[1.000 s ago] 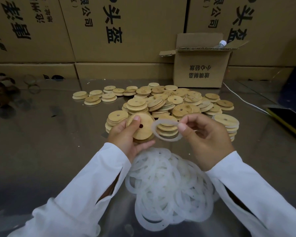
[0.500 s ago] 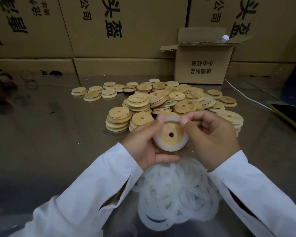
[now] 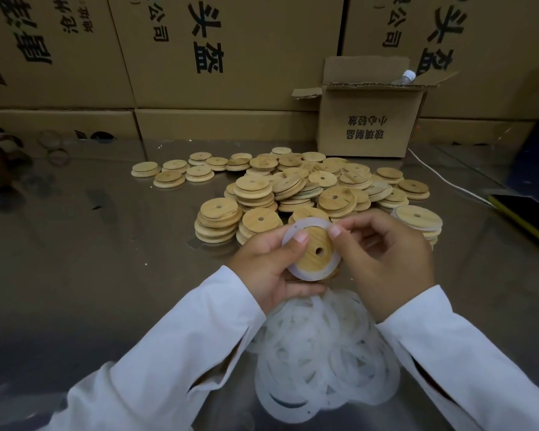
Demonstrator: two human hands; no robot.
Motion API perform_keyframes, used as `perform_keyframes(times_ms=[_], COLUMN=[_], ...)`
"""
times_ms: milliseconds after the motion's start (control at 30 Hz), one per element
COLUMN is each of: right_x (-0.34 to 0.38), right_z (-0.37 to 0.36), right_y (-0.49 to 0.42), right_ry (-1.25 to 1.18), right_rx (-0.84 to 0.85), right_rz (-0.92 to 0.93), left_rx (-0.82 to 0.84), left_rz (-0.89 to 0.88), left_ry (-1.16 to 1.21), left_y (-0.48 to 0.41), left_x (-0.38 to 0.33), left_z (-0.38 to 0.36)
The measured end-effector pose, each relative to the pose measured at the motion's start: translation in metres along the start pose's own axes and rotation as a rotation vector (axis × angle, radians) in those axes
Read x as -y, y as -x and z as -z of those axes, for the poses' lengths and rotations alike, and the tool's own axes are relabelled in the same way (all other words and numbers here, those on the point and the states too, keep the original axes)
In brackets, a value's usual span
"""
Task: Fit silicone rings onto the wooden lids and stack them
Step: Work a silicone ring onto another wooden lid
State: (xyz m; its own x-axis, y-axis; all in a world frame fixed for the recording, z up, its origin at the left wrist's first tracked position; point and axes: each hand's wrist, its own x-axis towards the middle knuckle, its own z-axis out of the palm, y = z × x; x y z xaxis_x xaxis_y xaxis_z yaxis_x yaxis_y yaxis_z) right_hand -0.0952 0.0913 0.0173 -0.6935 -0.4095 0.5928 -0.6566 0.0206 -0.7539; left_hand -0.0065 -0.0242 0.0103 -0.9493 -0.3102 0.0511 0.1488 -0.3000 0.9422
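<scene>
Both hands hold one round wooden lid [image 3: 313, 259] with a small centre hole, above the table's middle. A translucent white silicone ring [image 3: 305, 224] lies around the lid's rim. My left hand [image 3: 266, 265] cups the lid from below, thumb pressing on its face. My right hand [image 3: 389, 259] pinches the ring at the lid's upper right edge. A heap of loose silicone rings [image 3: 321, 353] lies under my wrists. Behind the hands is a pile of wooden lids [image 3: 293, 188], some in short stacks.
A small open cardboard box [image 3: 367, 119] with a bottle in it stands at the back right. Large cartons [image 3: 199, 51] wall the far edge. A white cable [image 3: 442, 178] and a dark flat object [image 3: 529, 209] lie at the right. The steel table [image 3: 91, 244] is bare at left.
One second ago the ring was apart from the lid, in my right hand. It now sits around the lid, and both hands have come together on it.
</scene>
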Motion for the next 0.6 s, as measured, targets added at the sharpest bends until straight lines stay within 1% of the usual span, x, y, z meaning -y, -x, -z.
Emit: perform_keyframes(times_ms=[67,100,167,233,400,600], right_x=[0.0005,0.0006,0.0004,-0.0001,0.0007,0.0000], right_z=[0.0000,-0.0003,-0.0008,-0.0014,-0.0016,-0.0005], right_y=[0.0013,0.0021,0.0030,0.0038,0.0042,0.0000], right_ry=[0.131,0.158,0.145,0.104,-0.058,-0.236], right_rx=[-0.023,-0.030,-0.028,-0.012,0.010,0.079], right_rz=[0.134,0.169,0.173,0.130,-0.054,-0.220], left_rx=[0.007,0.009,0.001,-0.015,-0.057,-0.088], left_rz=[0.008,0.008,-0.003,-0.023,-0.042,-0.007], left_ry=[0.017,0.021,0.009,-0.025,-0.087,-0.035], left_y=[0.0000,0.0004,0.0018,0.0041,0.0077,0.0086], left_x=[0.0007,0.0014,0.0027,0.0039,0.0060,0.0043], left_z=[-0.0006,-0.0010,-0.0009,-0.0008,-0.0012,-0.0021])
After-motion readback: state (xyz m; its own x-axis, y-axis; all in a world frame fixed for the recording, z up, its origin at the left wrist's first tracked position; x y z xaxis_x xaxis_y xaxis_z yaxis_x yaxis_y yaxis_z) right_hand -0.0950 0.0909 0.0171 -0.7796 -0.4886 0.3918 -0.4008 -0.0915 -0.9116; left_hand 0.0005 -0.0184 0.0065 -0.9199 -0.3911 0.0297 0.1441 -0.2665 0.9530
